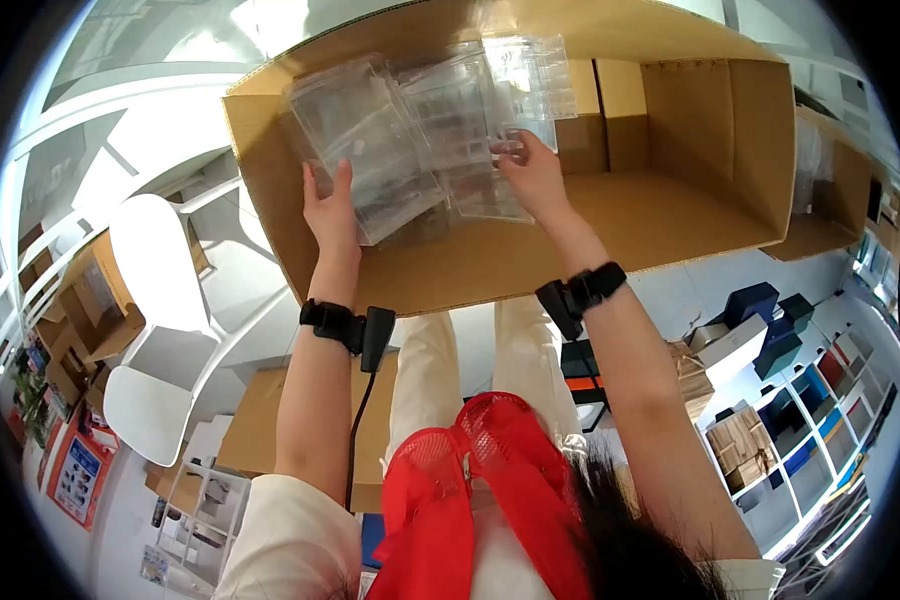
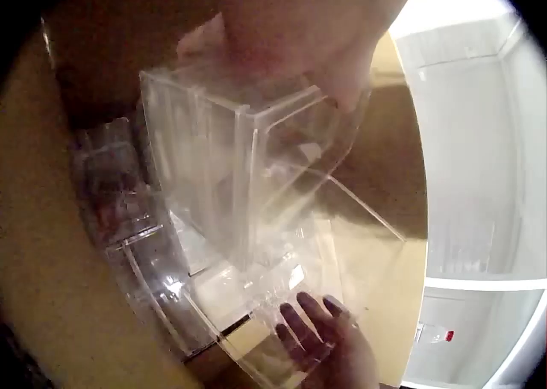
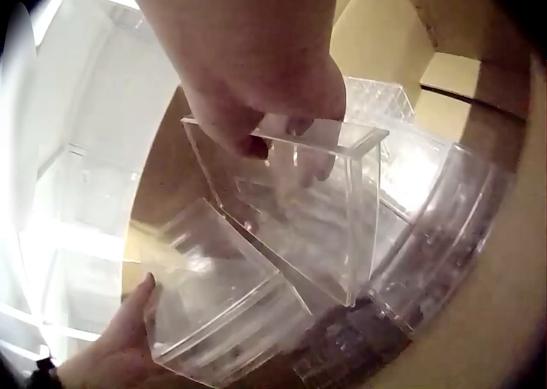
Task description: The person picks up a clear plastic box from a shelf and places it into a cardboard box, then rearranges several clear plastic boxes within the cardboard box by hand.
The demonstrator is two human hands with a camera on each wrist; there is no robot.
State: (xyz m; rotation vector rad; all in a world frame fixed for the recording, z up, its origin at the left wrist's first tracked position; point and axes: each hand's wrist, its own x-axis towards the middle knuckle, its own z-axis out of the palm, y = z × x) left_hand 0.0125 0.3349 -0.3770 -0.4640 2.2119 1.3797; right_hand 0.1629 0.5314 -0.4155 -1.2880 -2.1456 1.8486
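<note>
Both hands are inside a large cardboard box [image 1: 715, 205] that holds several clear plastic bins. My left hand [image 1: 332, 212] grips one clear bin [image 1: 365, 150] at its near left side, thumb on one face and fingers round another. In the right wrist view that bin [image 3: 214, 291] stands tilted, its edge right at the second bin. My right hand [image 1: 536, 180] pinches the rim of this second clear bin [image 3: 295, 205], thumb outside and fingertips showing through the wall. More clear bins [image 3: 444, 226] lie underneath and beside them.
The right half of the cardboard box shows bare brown floor and walls. Left of it stands a white chair [image 1: 155, 270]. Another cardboard box [image 1: 825, 190] sits beyond the right end. Shelves [image 1: 800, 450] with boxes stand at the lower right.
</note>
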